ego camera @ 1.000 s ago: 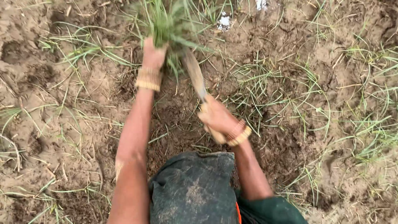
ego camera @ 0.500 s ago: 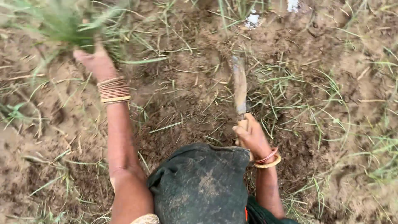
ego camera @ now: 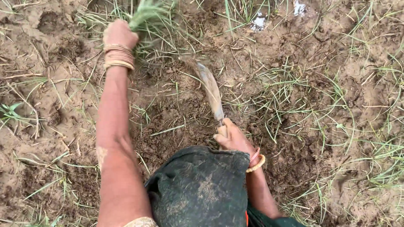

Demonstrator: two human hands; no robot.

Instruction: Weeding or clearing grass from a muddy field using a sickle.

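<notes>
Fingers of the left hand (ego camera: pixel 120 33) are wrapped tight around a tuft of green grass (ego camera: pixel 147 14) at the top of the view, arm stretched out, bangles (ego camera: pixel 119 58) stacked at the wrist. Right hand (ego camera: pixel 232 138) is clenched on the handle of a curved sickle (ego camera: pixel 210 90), its dull, mud-smeared blade angling up toward the clump's base. Risk, as I judge it: that blade sits close to the gripping hand, and a slip on the wet handle could carry it into the wrist. Soil (ego camera: pixel 63 105) is damp, brown and lumpy, littered with thin cut blades; a small puddle (ego camera: pixel 259 22) glints beyond.
</notes>
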